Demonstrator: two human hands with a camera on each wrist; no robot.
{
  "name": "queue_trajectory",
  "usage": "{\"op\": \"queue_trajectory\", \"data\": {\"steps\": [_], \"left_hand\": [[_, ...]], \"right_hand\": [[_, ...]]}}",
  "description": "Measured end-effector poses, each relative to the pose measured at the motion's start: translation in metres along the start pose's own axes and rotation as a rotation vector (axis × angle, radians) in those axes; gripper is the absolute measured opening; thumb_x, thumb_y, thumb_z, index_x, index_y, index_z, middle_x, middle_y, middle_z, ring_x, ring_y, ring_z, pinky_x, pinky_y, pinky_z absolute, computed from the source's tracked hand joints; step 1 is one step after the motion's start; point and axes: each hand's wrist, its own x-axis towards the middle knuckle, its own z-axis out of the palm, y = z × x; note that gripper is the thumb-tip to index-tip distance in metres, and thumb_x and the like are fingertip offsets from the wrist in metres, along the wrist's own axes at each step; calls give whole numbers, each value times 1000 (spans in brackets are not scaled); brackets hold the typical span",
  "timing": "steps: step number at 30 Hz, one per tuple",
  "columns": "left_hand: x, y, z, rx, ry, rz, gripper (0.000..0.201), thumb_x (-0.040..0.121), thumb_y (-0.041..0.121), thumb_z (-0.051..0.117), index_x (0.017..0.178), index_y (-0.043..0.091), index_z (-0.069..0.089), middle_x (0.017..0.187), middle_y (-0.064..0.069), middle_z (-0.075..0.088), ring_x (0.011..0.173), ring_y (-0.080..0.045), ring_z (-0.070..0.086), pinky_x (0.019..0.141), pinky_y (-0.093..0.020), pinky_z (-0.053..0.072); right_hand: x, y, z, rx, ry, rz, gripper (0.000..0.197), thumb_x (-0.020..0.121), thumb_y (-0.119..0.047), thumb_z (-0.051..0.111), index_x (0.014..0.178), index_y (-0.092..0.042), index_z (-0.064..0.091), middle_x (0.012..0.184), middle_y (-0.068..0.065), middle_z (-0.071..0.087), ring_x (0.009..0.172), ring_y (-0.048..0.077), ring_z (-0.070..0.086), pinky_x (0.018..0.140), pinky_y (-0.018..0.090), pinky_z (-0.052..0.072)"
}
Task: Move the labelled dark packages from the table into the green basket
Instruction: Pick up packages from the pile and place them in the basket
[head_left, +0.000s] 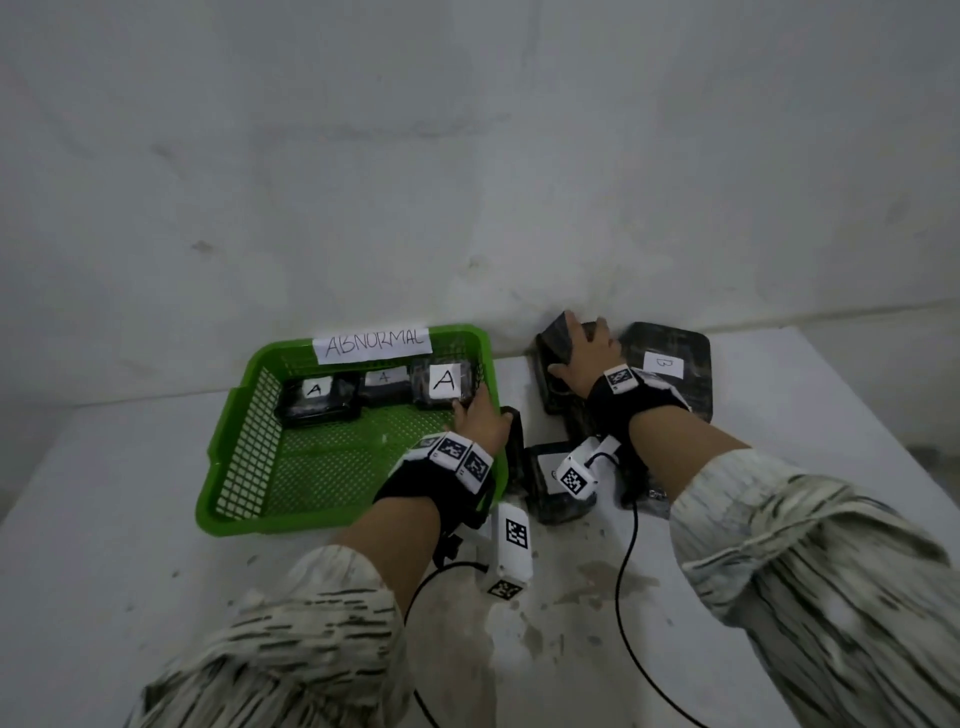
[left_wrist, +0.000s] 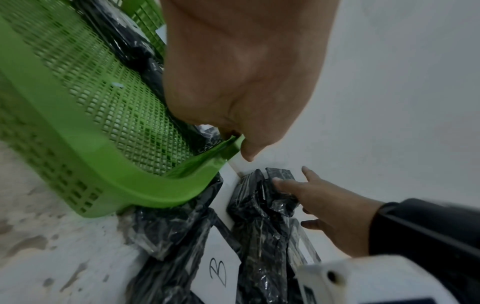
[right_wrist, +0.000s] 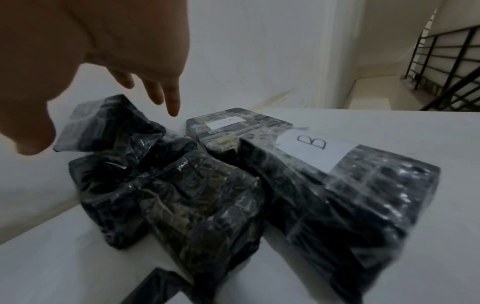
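Observation:
The green basket (head_left: 234, 467) marked "ABNORMAL" holds three dark packages labelled A (head_left: 317, 397) (head_left: 384, 384) (head_left: 444, 384) along its back wall. My left hand (head_left: 475, 413) is at the basket's right rim (left_wrist: 130, 181), beside the rightmost A package; in the left wrist view its fingers curl inside the rim and the thumb lies outside. My right hand (head_left: 582, 343) reaches to the wall with straight, spread fingers. Its fingertips touch the top of a crumpled dark package (head_left: 558, 338) (left_wrist: 280, 174) (right_wrist: 124, 144) that leans there. No label shows on that package.
More dark packages lie in a heap right of the basket. One labelled B (head_left: 670, 364) (right_wrist: 337, 174) is at the back right. Another with a white label (head_left: 550, 483) (left_wrist: 218, 267) lies under my right wrist. The wall runs close behind. Cables trail over the stained table front (head_left: 571, 597).

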Motion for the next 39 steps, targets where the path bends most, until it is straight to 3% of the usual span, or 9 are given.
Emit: {"op": "queue_trajectory", "data": {"steps": [7,13,17,20,23,26,31,36,39], "left_hand": [[7,-9,0,-42,-10,24,68,99,29,43,152,18,2,159,-3,12,147,-30,-2,118,-52,11],[-2,-5,-17,-330,15,119,59,98,26,47,148,7,22,150,-10,35,135,-28,38,110,-37,34],[-11,5,-39,-544,140,162,52,100,35,38,145,11,30,145,-13,42,131,-29,43,110,-43,35],[-18,4,-52,-789,139,137,56,96,42,45,143,17,31,140,-10,47,123,-30,49,105,-50,39],[-31,-4,-58,-885,145,177,54,92,30,57,138,11,37,137,-13,49,122,-32,51,102,-51,44],[-44,-22,-60,-838,162,286,38,91,12,59,127,5,49,133,-21,52,121,-36,52,105,-51,41],[-77,-46,-62,-791,38,402,23,93,6,54,113,15,60,120,-15,58,115,-31,54,104,-46,43],[-105,-58,-67,-820,43,419,36,93,12,55,129,16,53,122,-9,57,105,-18,59,88,-29,52],[-113,-67,-66,-851,103,384,38,94,13,54,131,15,50,126,-11,57,108,-19,57,80,-29,52]], "right_hand": [[15,2,8,165,8,-26,68,95,-28,50,154,-24,17,149,24,33,133,42,37,108,44,36],[-10,-10,-3,813,162,-61,62,93,-18,60,149,-15,34,145,17,46,131,30,46,105,27,35],[-42,-21,-11,1049,44,-267,59,90,-6,62,144,-15,42,146,10,46,131,24,48,108,42,42],[-71,-32,-13,1076,-48,-360,64,85,4,65,142,-12,39,132,16,55,119,27,57,94,31,50],[-99,-43,-6,1028,-109,-385,78,78,6,71,139,-14,25,120,21,57,108,28,58,89,29,49],[-130,-60,-5,1038,-203,-351,82,80,-2,73,143,-15,23,117,12,52,108,23,57,88,25,51],[-163,-81,-12,1182,-382,-162,49,97,-45,47,138,-19,44,132,8,57,117,23,57,101,46,47],[-180,-92,-10,1218,-366,-188,44,100,-38,43,134,-10,48,126,12,60,105,23,59,85,35,51],[-184,-93,-8,1226,-344,-185,40,99,-37,47,128,-9,46,123,10,58,107,23,58,93,43,49]]}}
